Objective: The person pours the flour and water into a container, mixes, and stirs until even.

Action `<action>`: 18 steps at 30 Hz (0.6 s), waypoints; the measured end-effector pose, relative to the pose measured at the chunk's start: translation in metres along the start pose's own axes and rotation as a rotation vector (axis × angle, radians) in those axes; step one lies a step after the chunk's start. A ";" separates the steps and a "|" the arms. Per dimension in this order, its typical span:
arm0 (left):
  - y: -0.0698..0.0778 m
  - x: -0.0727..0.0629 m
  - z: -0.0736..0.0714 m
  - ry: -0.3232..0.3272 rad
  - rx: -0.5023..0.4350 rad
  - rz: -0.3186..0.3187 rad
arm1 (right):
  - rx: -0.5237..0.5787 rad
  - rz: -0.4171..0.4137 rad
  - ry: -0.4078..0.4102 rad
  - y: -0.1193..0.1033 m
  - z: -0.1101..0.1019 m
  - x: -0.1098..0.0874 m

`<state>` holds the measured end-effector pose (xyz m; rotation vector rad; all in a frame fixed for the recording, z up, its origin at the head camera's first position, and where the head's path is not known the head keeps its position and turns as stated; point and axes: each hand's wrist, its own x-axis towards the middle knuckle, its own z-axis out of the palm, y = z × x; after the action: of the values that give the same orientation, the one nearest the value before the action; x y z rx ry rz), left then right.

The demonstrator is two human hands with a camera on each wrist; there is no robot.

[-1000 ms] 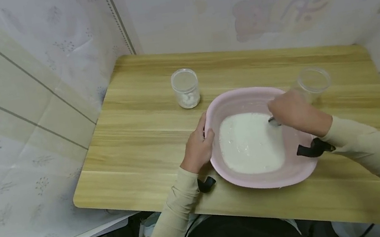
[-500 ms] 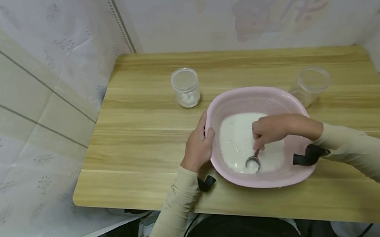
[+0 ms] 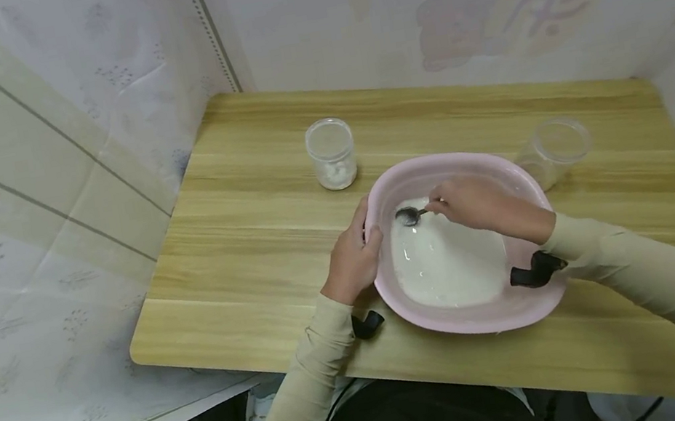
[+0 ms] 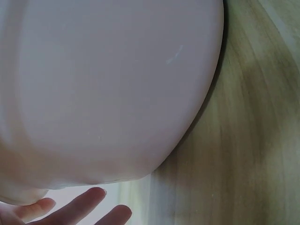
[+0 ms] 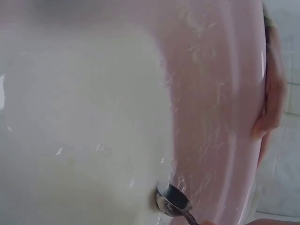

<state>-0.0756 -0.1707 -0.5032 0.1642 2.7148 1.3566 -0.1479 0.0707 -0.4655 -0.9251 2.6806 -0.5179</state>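
A pink basin point(image 3: 481, 321) holds a milky white liquid point(image 3: 452, 266). My left hand point(image 3: 348, 262) grips the basin's left rim, thumb on top; in the left wrist view its fingertips point(image 4: 86, 199) show under the rim beside the outer wall. My right hand point(image 3: 467, 203) reaches over the basin and pinches the handle of a metal spoon point(image 3: 408, 216). The spoon's bowl is at the liquid's far left edge, partly dipped, as the right wrist view shows point(image 5: 173, 200) beside the basin wall. The right hand is mostly out of that view.
Behind the basin to the left stands a clear jar point(image 3: 332, 155) with white lumps in it. Another clear jar point(image 3: 556, 150) stands at the right, partly hidden by the basin. The wooden table point(image 3: 239, 255) has patterned cloth walls point(image 3: 347, 17) behind and beside it.
My right hand has moved from the basin's far right side to the near middle, then to the far left, sweeping the spoon through the liquid. My left hand keeps its grip on the rim.
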 end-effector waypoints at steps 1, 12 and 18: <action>0.000 0.000 0.000 0.001 -0.003 -0.002 | -0.033 0.013 0.019 0.002 0.000 -0.001; -0.001 -0.001 -0.001 0.010 0.000 -0.012 | -0.085 0.018 0.045 0.010 0.002 -0.006; -0.001 -0.001 0.001 0.005 -0.004 -0.007 | -0.016 -0.066 -0.118 0.003 0.009 -0.010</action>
<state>-0.0744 -0.1710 -0.5047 0.1507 2.7143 1.3619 -0.1382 0.0772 -0.4735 -1.0186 2.5603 -0.4417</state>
